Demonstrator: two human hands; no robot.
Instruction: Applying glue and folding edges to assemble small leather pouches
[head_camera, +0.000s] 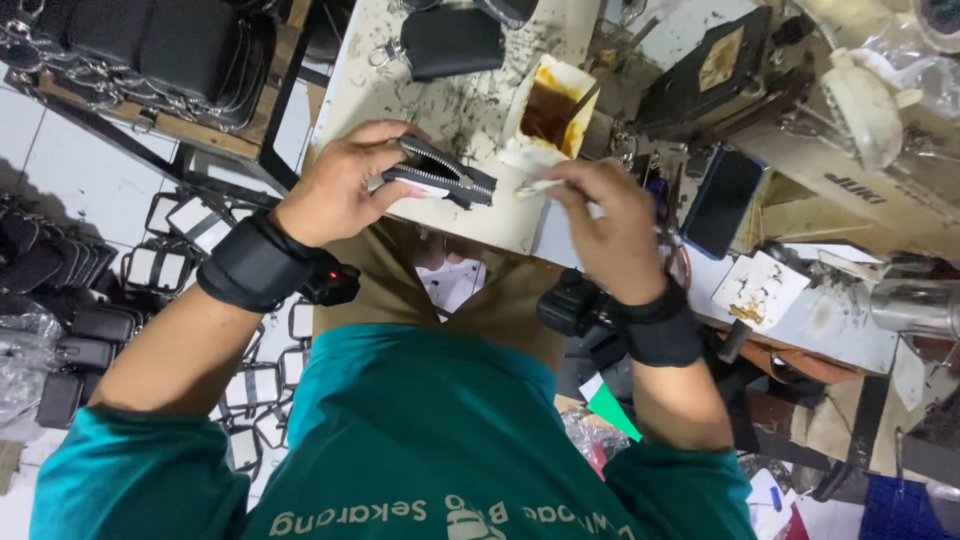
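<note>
My left hand grips a small black zippered pouch, held open over the edge of a stained white work board. My right hand pinches a thin pale applicator stick whose tip points at the pouch's open edge. Just beyond the stick stands a small white container of brown glue with another stick in it. Both wrists wear black bands with small devices.
A finished black pouch lies at the board's far end. A dark phone rests to the right, beside stained paper scraps. Stacks of black pouches fill the upper left, and several pouch parts lie on the floor at left.
</note>
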